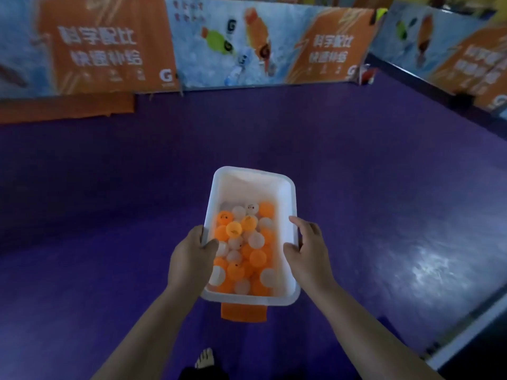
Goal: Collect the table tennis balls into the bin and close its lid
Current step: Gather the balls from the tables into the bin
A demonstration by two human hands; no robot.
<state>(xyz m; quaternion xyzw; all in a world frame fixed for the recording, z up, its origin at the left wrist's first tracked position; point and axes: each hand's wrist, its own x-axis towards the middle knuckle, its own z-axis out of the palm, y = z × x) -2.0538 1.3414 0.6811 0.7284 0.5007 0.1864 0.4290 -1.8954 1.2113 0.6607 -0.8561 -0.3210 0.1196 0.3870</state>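
A white plastic bin (288, 198) is held up in front of me, above the purple floor. Inside lie several orange and white table tennis balls (244, 250), piled toward the near end. My left hand (189, 256) grips the bin's left rim, thumb hooked over the edge. My right hand (307, 248) holds the right rim, fingers curled round its outer side. An orange latch flap (244, 312) hangs from the bin's near end. No lid is on the bin and none is in view.
Purple sports flooring (356, 174) spreads all around. Orange and blue advertising barriers (247, 42) fence the far side and the right (452, 58). An orange panel (65, 108) lies low at the left. My bare foot (204, 357) shows at the bottom.
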